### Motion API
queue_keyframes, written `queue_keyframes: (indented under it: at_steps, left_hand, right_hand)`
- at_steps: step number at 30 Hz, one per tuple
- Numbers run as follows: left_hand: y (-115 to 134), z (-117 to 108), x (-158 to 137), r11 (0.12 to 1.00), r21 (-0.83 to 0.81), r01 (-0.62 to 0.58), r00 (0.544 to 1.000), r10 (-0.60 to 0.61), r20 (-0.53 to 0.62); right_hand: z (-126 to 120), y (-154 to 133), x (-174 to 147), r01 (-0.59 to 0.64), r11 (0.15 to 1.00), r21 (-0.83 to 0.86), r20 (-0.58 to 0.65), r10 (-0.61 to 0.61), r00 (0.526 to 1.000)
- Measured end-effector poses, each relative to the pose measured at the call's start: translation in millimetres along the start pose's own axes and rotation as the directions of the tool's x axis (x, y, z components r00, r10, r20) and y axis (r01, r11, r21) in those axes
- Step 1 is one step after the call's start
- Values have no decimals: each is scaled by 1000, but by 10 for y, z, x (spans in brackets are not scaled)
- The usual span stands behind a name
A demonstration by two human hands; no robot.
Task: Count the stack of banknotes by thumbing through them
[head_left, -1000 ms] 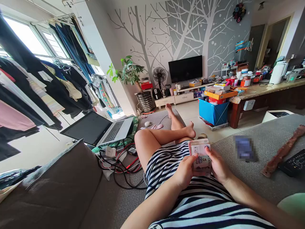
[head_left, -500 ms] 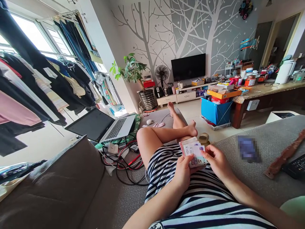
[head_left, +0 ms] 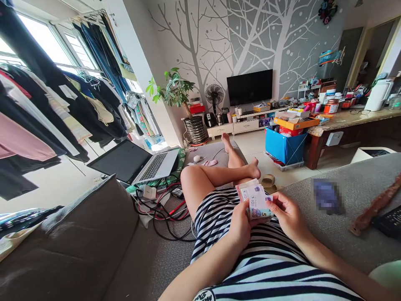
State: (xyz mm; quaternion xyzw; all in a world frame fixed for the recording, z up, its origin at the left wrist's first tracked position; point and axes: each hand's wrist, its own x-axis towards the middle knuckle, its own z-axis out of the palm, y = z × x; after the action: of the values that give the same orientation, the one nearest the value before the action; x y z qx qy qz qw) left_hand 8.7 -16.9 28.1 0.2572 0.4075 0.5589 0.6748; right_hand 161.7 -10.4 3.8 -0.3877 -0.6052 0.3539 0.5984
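A stack of banknotes (head_left: 255, 200) is held over my lap, fanned a little, with a purple and pale green note marked 5 on top. My left hand (head_left: 240, 223) grips the stack at its left and lower edge, thumb pressed on the front. With thumb and fingers, my right hand (head_left: 285, 213) pinches the right edge of the top note. Under both hands lies the black-and-white striped clothing (head_left: 219, 213) over my lap. The fingers behind the notes are hidden.
A silver laptop (head_left: 156, 167) stands open on the left, with tangled cables (head_left: 166, 213) beside it. On the sofa (head_left: 291, 255) to the right lie a blurred-out purple item (head_left: 327, 196) and a black remote (head_left: 390, 223). Beyond is a blue storage box (head_left: 285, 146).
The top note has shifted slightly right and its face shows more plainly. My left thumb has drawn back a little toward the stack's left edge. The camera view has moved slightly.
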Motion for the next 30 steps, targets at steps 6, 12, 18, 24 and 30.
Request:
queue_keyframes:
  at_steps: [6, 12, 18, 24, 30]
  left_hand:
    - [-32, -45, 21, 999, 46, -26, 999, 24, 42]
    - [-43, -50, 39, 998, 40, -41, 996, 38, 79]
    - [-15, -30, 0, 997, 49, -54, 992, 48, 114]
    - [-21, -41, 7, 998, 45, -45, 994, 40, 105]
    - [-67, -20, 38, 993, -63, -95, 987, 102, 124]
  right_hand:
    - [6, -11, -24, 1, 999, 49, 15, -2, 1000]
    - [-6, -41, -30, -2, 998, 67, 23, 0, 1000]
    - [-6, -67, -25, -5, 998, 65, 31, 3, 1000]
    - [-9, -72, -35, -9, 995, 96, 28, 7, 1000]
    - [-13, -55, 11, -5, 991, 136, 35, 0, 999]
